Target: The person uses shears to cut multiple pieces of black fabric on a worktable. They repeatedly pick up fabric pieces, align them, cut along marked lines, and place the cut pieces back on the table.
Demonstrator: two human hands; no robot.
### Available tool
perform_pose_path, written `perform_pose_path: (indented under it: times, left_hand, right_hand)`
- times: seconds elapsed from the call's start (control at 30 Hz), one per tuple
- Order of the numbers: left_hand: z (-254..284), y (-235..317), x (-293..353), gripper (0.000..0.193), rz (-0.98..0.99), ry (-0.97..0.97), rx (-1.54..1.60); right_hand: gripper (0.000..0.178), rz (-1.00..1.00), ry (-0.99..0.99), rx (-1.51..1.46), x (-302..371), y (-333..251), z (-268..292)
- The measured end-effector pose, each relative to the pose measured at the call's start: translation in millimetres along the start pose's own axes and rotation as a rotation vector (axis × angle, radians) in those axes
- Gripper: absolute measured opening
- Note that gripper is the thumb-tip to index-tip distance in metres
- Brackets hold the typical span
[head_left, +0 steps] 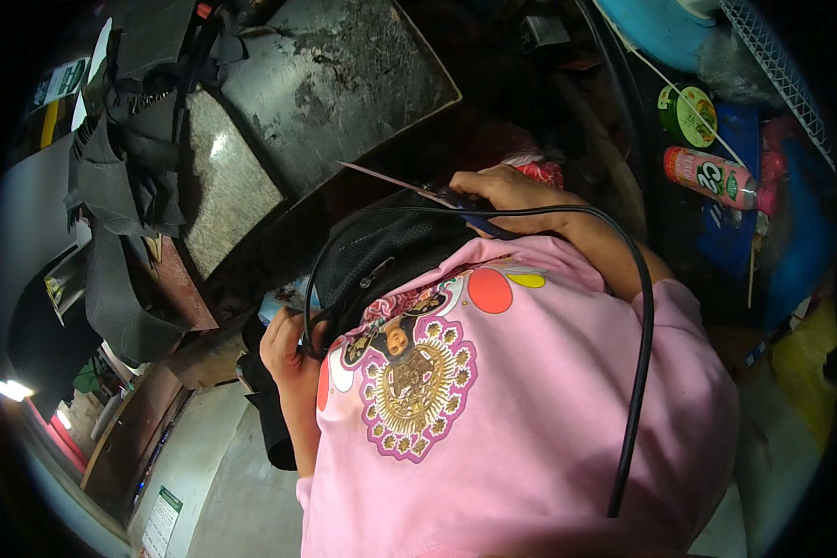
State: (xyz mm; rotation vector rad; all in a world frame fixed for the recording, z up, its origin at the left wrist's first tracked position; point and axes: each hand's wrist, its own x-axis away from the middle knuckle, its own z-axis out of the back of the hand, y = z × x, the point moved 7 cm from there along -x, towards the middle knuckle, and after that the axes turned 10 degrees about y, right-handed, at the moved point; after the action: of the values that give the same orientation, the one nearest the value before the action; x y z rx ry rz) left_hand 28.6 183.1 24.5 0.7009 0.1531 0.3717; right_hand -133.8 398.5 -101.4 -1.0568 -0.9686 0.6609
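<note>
My right hand (511, 193) is closed round the handle of a pair of scissors (395, 180), whose long pointed blades stick out to the left. Just below the blades, black mesh fabric (391, 246) lies bunched on my lap, with a small metal piece like a zipper pull on it. At the left end of that fabric my left hand (291, 346) has its fingers curled at the edge; part of its grip is hidden. A thin black cable (634, 372) arcs over my shirt, across the fabric and beside both hands.
A worn metal-topped table (344, 84) stands ahead. Dark fabric strips (112, 186) hang in a heap at the left. On the right lie a pink bottle (711, 177), a round green-lidded tub (688, 116), a blue basin (656, 33) and plastic bags.
</note>
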Motion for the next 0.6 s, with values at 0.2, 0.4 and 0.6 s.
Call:
perform_pose_path:
  times: [0.2,0.4,0.6]
  left_hand:
    - [-26.6,-22.4,17.3,0.022,-0.131,0.000,0.009]
    - [-32.4,-35.9,35.5,0.022,0.020,-0.106,0.165]
    - [-40.0,-29.4,28.8,0.021,0.041,-0.067,0.243]
  right_hand:
    - [0.024,0.004,0.072,0.063,4.9,23.4,-17.6]
    - [0.025,-0.087,0.057,0.083,26.0,28.6,-26.8]
    - [0.027,-0.087,0.139,0.119,40.0,29.1,-13.7]
